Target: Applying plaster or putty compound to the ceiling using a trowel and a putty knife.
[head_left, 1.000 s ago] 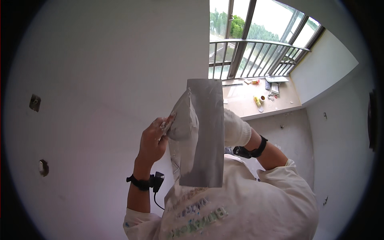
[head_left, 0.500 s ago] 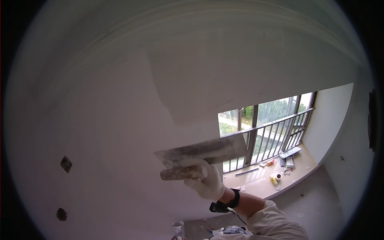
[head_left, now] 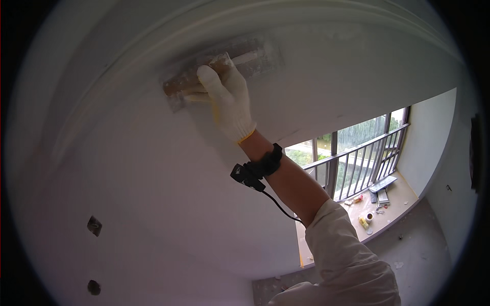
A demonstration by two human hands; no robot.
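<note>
My right hand (head_left: 224, 102), in a white knit glove with a yellow cuff, grips the brownish handle of a wide steel trowel (head_left: 252, 53). The trowel lies flat on the upper part of the smooth wall (head_left: 143, 173), just below the curved moulding (head_left: 120, 53) along the top, and its edges are faint against the grey surface. A black strap with a small device and cable (head_left: 258, 171) is on my right wrist. My left hand is out of view.
At the right are a window with a railing (head_left: 365, 148) and a sill (head_left: 403, 201) holding several tools, a cup and small items. Below it shows a grey floor (head_left: 408, 239). Two dark holes (head_left: 94, 226) are in the wall at lower left.
My right hand has swept the trowel up and left to the top of the wall. My left hand, beside the trowel a second ago, has left view. The view has shifted upward.
</note>
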